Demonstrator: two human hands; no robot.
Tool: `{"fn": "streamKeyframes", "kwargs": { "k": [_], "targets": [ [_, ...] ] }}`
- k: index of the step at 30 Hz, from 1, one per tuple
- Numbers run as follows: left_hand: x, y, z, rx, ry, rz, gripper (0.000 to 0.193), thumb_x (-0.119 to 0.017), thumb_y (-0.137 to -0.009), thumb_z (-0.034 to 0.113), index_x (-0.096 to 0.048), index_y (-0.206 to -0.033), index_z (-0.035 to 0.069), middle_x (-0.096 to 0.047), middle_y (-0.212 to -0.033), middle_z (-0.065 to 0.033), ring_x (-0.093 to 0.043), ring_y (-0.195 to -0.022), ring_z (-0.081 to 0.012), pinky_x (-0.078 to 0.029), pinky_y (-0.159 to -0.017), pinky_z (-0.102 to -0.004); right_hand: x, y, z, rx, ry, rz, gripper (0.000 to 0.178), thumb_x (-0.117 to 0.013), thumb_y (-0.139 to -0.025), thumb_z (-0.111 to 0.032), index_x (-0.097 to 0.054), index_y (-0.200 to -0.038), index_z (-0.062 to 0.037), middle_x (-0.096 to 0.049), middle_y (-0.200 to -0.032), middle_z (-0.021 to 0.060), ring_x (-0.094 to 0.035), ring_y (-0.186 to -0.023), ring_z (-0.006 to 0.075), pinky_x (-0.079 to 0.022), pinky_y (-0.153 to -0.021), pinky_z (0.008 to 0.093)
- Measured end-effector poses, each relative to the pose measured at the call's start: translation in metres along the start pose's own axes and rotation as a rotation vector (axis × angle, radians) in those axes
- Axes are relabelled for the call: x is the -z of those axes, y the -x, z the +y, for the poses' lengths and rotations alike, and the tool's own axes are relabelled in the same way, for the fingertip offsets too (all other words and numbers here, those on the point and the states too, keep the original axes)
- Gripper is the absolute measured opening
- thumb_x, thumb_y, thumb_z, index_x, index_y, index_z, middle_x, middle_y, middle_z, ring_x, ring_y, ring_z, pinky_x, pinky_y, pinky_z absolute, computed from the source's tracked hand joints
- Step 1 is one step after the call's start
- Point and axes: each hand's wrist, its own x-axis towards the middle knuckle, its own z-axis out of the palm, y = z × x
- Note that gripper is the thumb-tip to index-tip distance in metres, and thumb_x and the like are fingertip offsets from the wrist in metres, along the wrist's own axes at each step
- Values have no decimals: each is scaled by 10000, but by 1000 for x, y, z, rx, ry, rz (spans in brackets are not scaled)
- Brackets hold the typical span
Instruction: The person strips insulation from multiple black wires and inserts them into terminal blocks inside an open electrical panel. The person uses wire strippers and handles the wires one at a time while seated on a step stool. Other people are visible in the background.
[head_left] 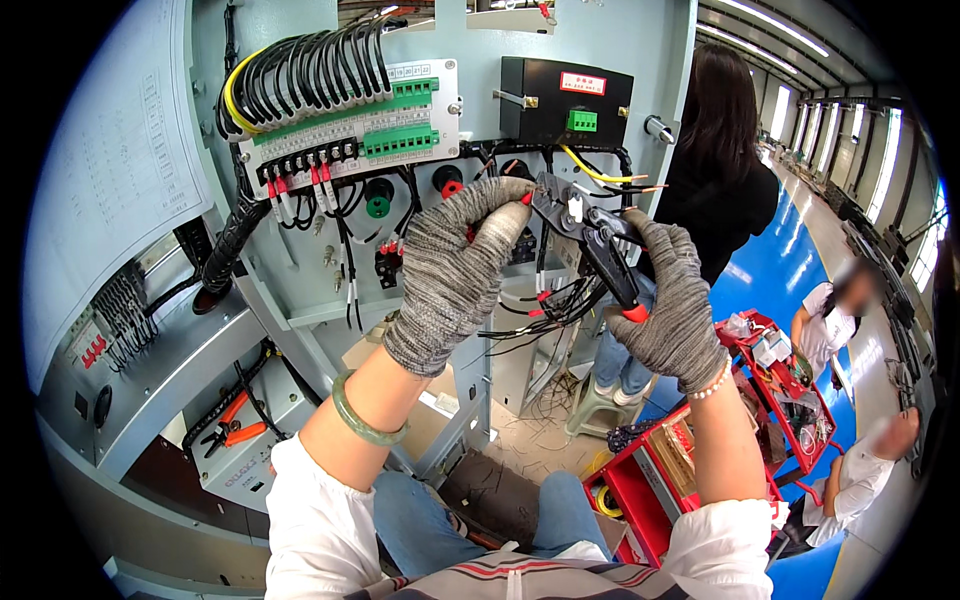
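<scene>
Both hands wear grey knitted gloves. My right hand [672, 305] is wrapped round the black handles of crimping pliers [592, 232], their red handle tip showing below. The plier head points left. My left hand [450, 275] pinches a small red-sleeved wire terminal [526, 199] right at the jaws; how far it sits inside them I cannot make out. Behind, a terminal board [350, 135] with green connectors and bundled black wires is fixed to the grey panel [320, 255]. Right of it is a black box [565, 100] with a green connector. Loose black wires [575, 310] hang below the pliers.
A paper drawing [120, 170] covers the cabinet at left. Orange-handled pliers [240, 420] lie on a grey box [250, 465] at lower left. Red tool carts [640, 490] stand at lower right, near a stool [605, 405]. A person in black [735, 170] and two others are at right.
</scene>
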Motion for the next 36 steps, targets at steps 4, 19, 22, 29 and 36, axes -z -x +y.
{"fn": "streamKeyframes", "kwargs": {
  "k": [4, 19, 22, 29, 36],
  "targets": [
    [-1, 1, -1, 20, 17, -12, 191, -602, -895, 132, -675, -1050, 46, -682, -939, -34, -596, -857, -83, -483, -789, -246, -1, 0, -1, -21, 13, -24, 890, -776, -507, -172, -438, -1328, -116, -486, -1113, 187, -473, -1061, 359, -400, -955, 434],
    [-4, 3, 0, 23, 61, -7, 196, -625, -880, 121, -676, -1052, 43, -686, -947, -41, -602, -852, -89, -487, -789, -246, -13, -5, 8, 34, 40, 90, 658, -717, -664, -47, -476, -1276, -39, -527, -1076, 167, -541, -1007, 322, -442, -921, 384],
    [-4, 1, -1, -1, 37, 9, 192, -630, -876, 128, -682, -1040, 43, -690, -939, -44, -606, -849, -92, -488, -791, -249, -14, -7, 10, 69, 69, 112, 665, -709, -658, -35, -474, -1280, -39, -525, -1068, 169, -543, -1000, 326, -441, -922, 384],
    [-3, 1, -3, -39, -18, 37, 192, -638, -871, 135, -687, -1031, 42, -696, -928, -53, -619, -839, -101, -494, -787, -258, -13, -6, 9, 99, 33, 75, 652, -694, -664, -53, -474, -1278, -26, -518, -1047, 177, -543, -991, 330, -439, -919, 376],
    [-3, 2, -4, -89, 24, 38, 188, -639, -869, 128, -688, -1029, 44, -698, -925, -52, -620, -825, -101, -498, -773, -255, -17, -9, 11, 78, 45, 93, 683, -755, -652, -234, -509, -1278, -116, -522, -1057, 190, -540, -985, 337, -455, -875, 426]
  ]
}}
